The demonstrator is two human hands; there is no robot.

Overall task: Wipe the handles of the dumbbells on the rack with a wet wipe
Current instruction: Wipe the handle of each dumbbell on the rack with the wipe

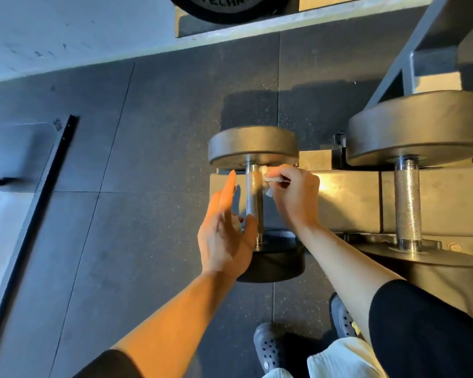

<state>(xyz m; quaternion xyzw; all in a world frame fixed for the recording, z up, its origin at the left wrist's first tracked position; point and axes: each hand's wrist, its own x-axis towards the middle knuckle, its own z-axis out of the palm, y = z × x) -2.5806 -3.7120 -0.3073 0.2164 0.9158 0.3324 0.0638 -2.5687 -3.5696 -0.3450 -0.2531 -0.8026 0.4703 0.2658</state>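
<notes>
— Where had we got the wet wipe (271, 181) at that moment?

— We had it bunched in our right hand (294, 195), fingers curled closed over it, pressed against the right side of the knurled handle (254, 199) of the smaller dumbbell (254, 148), up near its far head.

— And our left hand (224, 236)?

— We held it open, fingers stretched out and slightly spread, just left of the same handle. The thumb reached toward the handle's near end; whether it touched the metal, we could not tell. It gripped nothing.

— How did the dumbbell sit?

— We saw it lying across the rack (347, 203) at its left end, handle running away from us, one head far and the other head near, above the dark rubber floor (148, 186).

— Anything beside it?

— We had a larger dumbbell (415, 126) to the right on the same rack, well apart from our hands, its handle (407, 203) bare. Below us we saw our dark perforated shoes (268, 347) and pale trousers (339, 358), and black sleeves on both arms.
</notes>
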